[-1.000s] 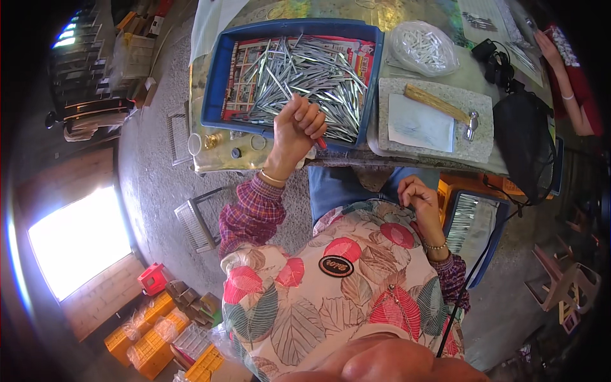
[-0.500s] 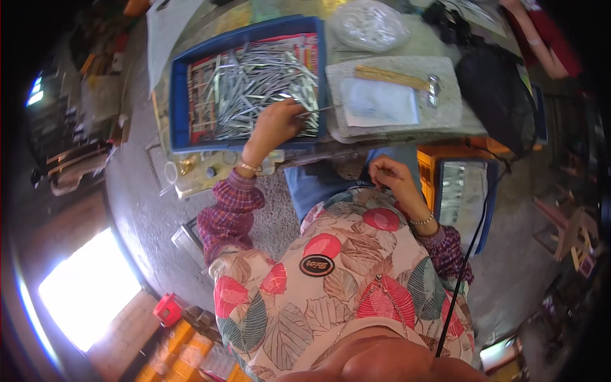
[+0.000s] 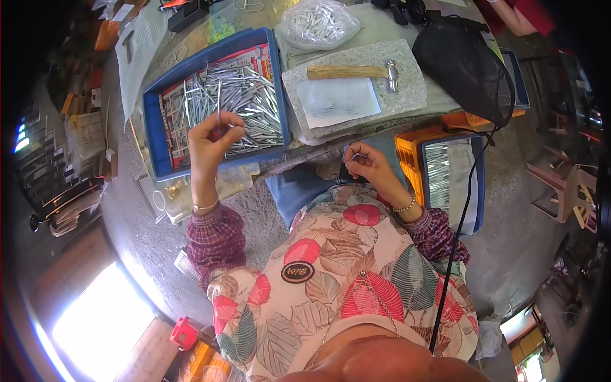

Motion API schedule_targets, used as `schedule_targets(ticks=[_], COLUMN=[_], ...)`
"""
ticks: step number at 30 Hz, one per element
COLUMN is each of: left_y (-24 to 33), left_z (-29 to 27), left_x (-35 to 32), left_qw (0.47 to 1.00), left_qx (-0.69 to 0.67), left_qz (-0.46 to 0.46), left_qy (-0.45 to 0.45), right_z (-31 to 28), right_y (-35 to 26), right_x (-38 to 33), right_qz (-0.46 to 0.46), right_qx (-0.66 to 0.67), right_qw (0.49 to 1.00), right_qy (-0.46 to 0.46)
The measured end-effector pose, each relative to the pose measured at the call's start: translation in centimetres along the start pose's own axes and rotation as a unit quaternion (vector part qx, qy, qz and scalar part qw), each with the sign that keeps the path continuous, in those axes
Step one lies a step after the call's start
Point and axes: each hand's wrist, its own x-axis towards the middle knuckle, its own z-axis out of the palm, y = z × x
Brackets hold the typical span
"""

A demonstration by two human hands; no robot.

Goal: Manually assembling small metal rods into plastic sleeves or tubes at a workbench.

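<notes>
So the thin metal rod (image 3: 219, 105) is pinched upright between the fingertips of the left hand (image 3: 210, 137), sticking up just above the blue tray (image 3: 153, 137) where the rest of the loose metal rods (image 3: 245, 105) are piled. That grip is clenched on the one rod, and it sits right at the top of the fingers, not down in the palm. The right hand (image 3: 369, 167) is down by the lap, near the desk edge, fingers curled round something small and pale; too tiny to tell what, so I can't say more than that it's closed.

Looks to me like the picking-one-out-of-the-pile step. Next move probably calls for carrying the rod over to the right without dropping it.

Around that: a stone slab (image 3: 407, 95) with a hammer (image 3: 353, 71) and a sheet of paper (image 3: 338, 102) on it, a clear bag of metal bits (image 3: 316, 24) behind, a black mesh bag (image 3: 461, 63), and an orange crate (image 3: 410, 149) by the right knee.
</notes>
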Motion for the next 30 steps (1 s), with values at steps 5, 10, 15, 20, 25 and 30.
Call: schedule_targets(ticks=[5,10,15,20,25,30], left_y=[0.7,2.5,1.8,3.3,3.6,2.4], left_z=[4.3,9.7,12.7,11.9,11.3,12.6], left_x=[-0.6,-0.3,0.5,5.3,14.8,20.9], left_qw=[0.976,0.948,0.953,0.962,0.936,0.869], left_qx=[-0.125,-0.007,0.016,0.15,0.213,0.348], left_qz=[0.006,0.037,0.083,0.14,0.281,0.351], left_qy=[-0.176,-0.316,-0.289,-0.18,-0.008,0.024], right_z=[0.7,2.4,1.5,0.4,0.5,0.3], right_y=[0.0,-1.3,-2.0,-1.6,-1.8,-2.1], right_x=[-0.1,-0.1,-0.5,-1.0,-1.5,-2.0], right_qz=[-0.043,-0.102,-0.042,-0.065,-0.062,-0.054], right_qx=[-0.032,0.0,0.024,0.076,0.083,0.085], right_qw=[0.999,0.995,0.999,0.995,0.994,0.994], right_qy=[0.001,0.001,-0.013,0.016,0.035,0.044])
